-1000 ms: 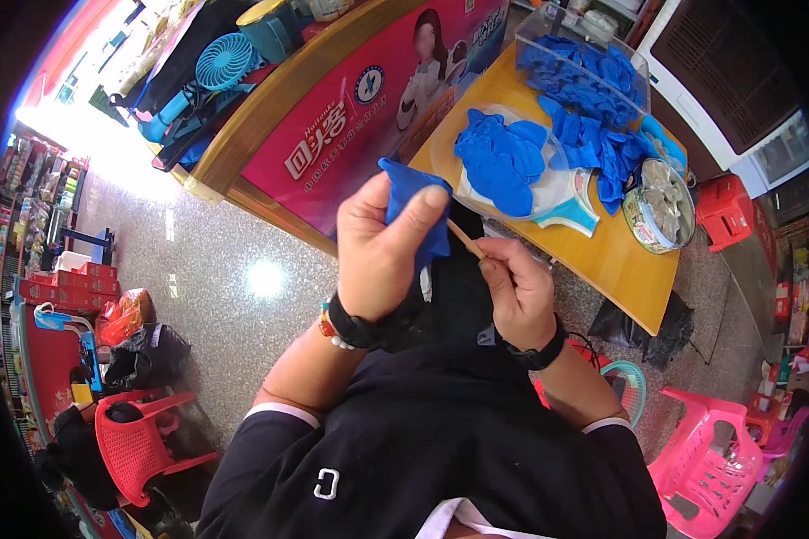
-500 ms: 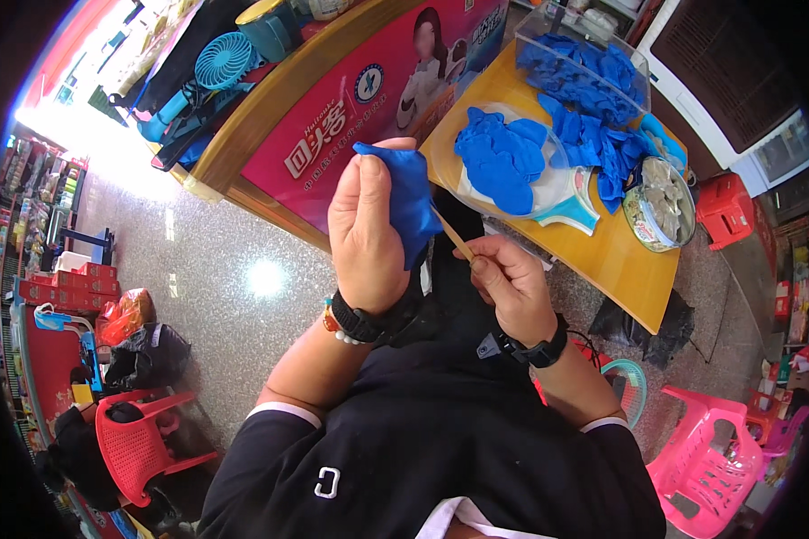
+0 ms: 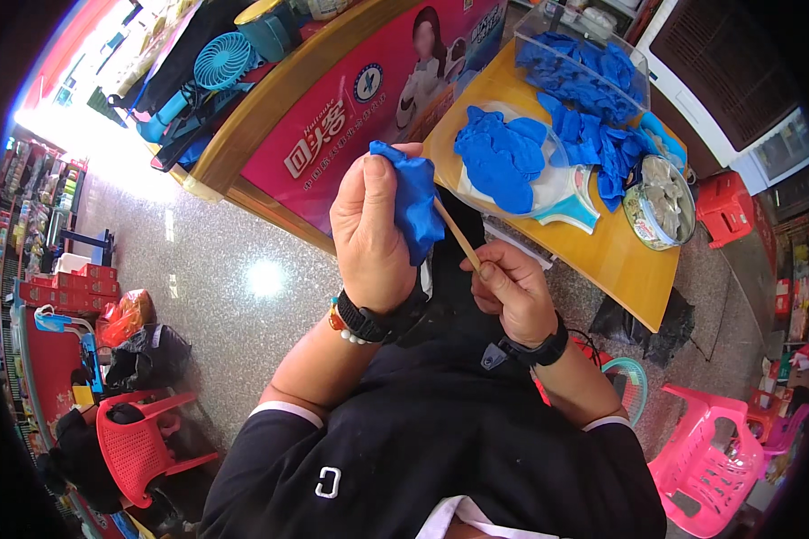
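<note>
Left hand [image 3: 371,241]: pinched on blue sheet [image 3: 415,205]. Right hand [image 3: 519,292]: gripping tan stick [image 3: 459,235], long axis slanting up-left, far tip at sheet's right edge. Both outside table's [image 3: 636,274] lower-left edge.

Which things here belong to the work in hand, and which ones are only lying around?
In the work:
soft blue piece, in the left hand
thin wooden stick, in the right hand
similar blue pieces on the table, probably

Apparently just around:
blue fan
red chair
pink chair
red stool
</note>
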{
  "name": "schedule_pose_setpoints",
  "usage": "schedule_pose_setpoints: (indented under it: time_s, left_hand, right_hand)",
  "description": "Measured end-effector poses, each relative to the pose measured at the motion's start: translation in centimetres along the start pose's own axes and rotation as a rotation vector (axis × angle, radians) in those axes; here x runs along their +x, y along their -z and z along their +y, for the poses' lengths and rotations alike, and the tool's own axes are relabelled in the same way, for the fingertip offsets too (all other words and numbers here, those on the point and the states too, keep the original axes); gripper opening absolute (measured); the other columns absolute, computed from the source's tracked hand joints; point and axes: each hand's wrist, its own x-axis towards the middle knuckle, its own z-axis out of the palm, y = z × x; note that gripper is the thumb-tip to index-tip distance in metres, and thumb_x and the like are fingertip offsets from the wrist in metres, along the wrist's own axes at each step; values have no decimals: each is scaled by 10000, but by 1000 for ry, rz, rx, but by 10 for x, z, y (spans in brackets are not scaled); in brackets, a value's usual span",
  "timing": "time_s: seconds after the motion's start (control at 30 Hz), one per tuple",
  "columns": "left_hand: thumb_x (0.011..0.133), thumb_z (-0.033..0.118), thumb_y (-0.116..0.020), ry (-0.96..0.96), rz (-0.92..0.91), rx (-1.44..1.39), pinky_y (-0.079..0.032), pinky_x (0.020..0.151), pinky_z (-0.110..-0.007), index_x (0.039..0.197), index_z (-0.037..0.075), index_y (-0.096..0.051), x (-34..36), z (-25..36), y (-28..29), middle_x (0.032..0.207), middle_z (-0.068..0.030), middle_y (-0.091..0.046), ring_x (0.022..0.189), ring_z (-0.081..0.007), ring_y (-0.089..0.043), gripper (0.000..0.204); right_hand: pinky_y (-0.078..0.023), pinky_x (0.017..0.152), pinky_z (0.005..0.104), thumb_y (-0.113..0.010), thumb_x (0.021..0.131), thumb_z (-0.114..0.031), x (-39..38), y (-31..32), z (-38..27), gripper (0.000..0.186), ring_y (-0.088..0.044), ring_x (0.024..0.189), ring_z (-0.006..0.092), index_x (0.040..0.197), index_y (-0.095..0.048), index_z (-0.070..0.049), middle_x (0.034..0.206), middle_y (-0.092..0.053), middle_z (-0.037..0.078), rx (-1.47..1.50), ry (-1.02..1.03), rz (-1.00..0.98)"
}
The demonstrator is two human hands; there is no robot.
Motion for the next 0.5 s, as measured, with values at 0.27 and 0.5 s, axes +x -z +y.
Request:
schedule_pose_setpoints:
  time_s: [0.27, 0.5]
  left_hand:
    - [988, 183, -468, 9, -21, 46, -500, 588, -202, 1101, 42, -565, 0, 10, -5, 878, -21, -590, 724, -61, -569, 205]
    - [987, 141, -475, -51, 42, -68, -458, 636, -189, 966, 74, -522, -1, 9, -7, 868, -8, -602, 709, -48, -546, 85]
  right_hand:
    - [-249, 462, 180, -508, 967, -131, 3, 1, -16, 161, -336, 511, 11, 1004, -603, -6, 609, -419, -65, -221, 22, 25]
    - [-225, 444, 190, -495, 975, -197, 1, 0, -11, 238, -320, 490, 31, 1024, -577, 21, 608, -418, -33, -214, -6, -14]
